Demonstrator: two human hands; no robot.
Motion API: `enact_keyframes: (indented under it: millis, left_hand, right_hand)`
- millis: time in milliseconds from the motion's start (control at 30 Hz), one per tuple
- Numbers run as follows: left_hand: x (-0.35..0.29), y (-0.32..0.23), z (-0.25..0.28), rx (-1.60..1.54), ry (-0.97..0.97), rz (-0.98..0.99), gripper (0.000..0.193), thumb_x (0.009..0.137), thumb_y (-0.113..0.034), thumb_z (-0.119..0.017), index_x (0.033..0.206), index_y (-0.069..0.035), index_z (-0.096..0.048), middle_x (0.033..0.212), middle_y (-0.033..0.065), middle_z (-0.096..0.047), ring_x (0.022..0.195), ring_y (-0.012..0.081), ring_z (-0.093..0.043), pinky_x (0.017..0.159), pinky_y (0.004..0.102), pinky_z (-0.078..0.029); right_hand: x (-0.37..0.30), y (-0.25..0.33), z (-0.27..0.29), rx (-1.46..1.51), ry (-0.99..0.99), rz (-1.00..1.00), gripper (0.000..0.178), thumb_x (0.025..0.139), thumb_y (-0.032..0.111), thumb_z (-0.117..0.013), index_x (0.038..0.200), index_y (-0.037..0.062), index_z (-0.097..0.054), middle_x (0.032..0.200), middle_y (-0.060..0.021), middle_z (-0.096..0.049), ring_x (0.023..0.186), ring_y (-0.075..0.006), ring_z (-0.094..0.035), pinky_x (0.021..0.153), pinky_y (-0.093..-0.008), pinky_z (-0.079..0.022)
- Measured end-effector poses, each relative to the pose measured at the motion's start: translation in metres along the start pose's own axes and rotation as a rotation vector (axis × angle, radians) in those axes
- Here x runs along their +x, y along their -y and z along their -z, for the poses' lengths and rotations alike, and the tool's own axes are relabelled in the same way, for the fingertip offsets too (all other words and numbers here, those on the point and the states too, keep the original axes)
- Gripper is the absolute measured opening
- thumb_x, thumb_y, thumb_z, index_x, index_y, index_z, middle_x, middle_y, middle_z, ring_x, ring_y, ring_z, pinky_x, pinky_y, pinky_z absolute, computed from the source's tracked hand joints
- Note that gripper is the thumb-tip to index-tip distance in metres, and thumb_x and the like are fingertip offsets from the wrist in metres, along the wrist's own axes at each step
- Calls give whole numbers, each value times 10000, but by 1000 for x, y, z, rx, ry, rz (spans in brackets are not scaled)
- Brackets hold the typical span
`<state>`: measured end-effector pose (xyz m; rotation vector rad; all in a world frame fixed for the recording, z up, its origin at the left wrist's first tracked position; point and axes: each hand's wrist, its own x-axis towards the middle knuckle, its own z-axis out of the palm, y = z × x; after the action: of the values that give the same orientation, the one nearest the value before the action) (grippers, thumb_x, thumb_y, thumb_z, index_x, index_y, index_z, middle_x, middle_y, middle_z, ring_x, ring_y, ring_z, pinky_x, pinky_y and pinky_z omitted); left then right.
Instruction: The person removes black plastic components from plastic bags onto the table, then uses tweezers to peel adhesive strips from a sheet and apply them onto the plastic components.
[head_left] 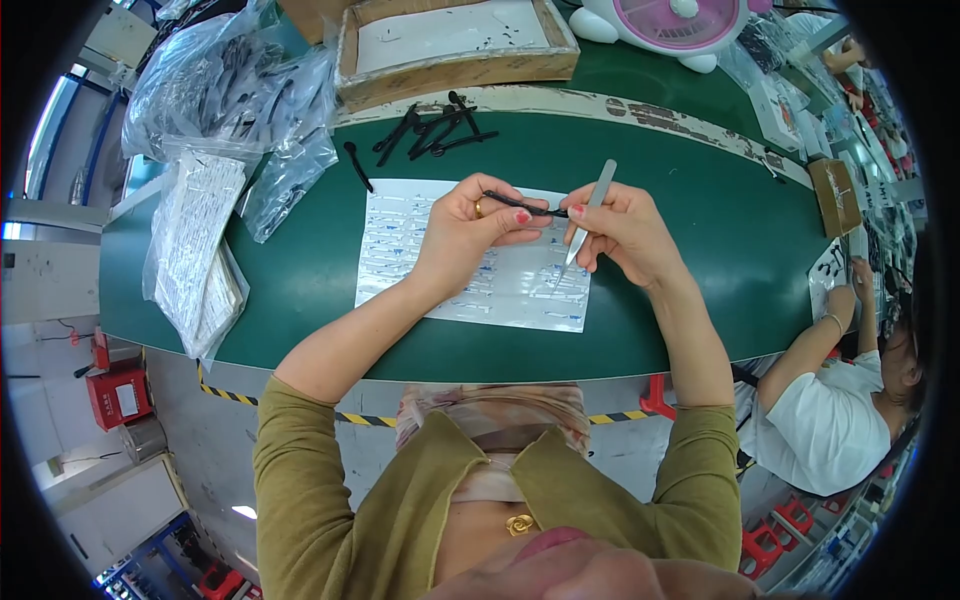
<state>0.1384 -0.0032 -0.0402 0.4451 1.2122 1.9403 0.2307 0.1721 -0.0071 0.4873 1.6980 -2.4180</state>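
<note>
My left hand [475, 222] pinches a thin black strip-like part [527, 207] between thumb and fingers, above a white sheet [400, 285]. The sheet carries rows of small pale pieces with blue marks. My right hand [625, 235] is closed around silver tweezers [604, 185], which slant with the tip down toward the sheet. Its thumb and finger also meet the right end of the black part. Beyond the sheet lies a loose pile of similar black parts [440, 132], with a single black part [357, 167] apart at its left.
Clear plastic bags [230, 95] and a bag of white sheets [195, 235] lie on the left of the green table [740, 260]. A shallow wooden-edged box [455, 75] and a pink-and-white fan [680, 20] stand at the back. Another person [825, 420] sits at the right.
</note>
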Motion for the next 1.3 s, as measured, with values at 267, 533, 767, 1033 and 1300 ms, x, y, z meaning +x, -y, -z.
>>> enact_keyframes:
  millis: [267,533,767,1033,1300]
  left_hand:
    - [2,-2,0,-25,25,9,134,800,60,-499,917,12,-457,984,194,-568,903,247,-590,779,287,-515]
    - [2,-2,3,47,61,-27,158,788,52,-520,937,1,-506,977,191,-573,901,269,-591,784,320,-508]
    - [2,0,7,29,39,-10,139,799,68,-492,932,53,-532,949,184,-578,891,247,-595,784,293,-514]
    - [-1,3,3,65,45,20,131,789,80,-493,912,58,-532,956,204,-577,881,268,-597,783,314,-516]
    - [-5,0,-5,74,96,161,124,782,81,-497,900,76,-535,929,215,-581,860,273,-605,768,303,-523]
  right_hand:
    - [-1,-4,-5,-72,-69,106,155,782,64,-572,864,-65,-549,700,-135,-590,509,-167,-587,432,-236,-471]
    - [-2,-3,-1,-69,-77,130,147,777,59,-578,858,-59,-551,690,-137,-588,508,-171,-586,429,-237,-469]
    - [-3,-1,-1,-26,-115,94,166,784,71,-578,896,-39,-524,691,-138,-591,510,-163,-583,426,-228,-462]
    - [-6,2,2,46,-224,482,241,826,47,-520,1021,-10,-390,744,-192,-588,524,-173,-580,445,-238,-454]
    - [-1,4,-6,-79,-270,567,345,831,68,-508,1127,-43,-369,732,-180,-582,485,-156,-554,412,-226,-424]
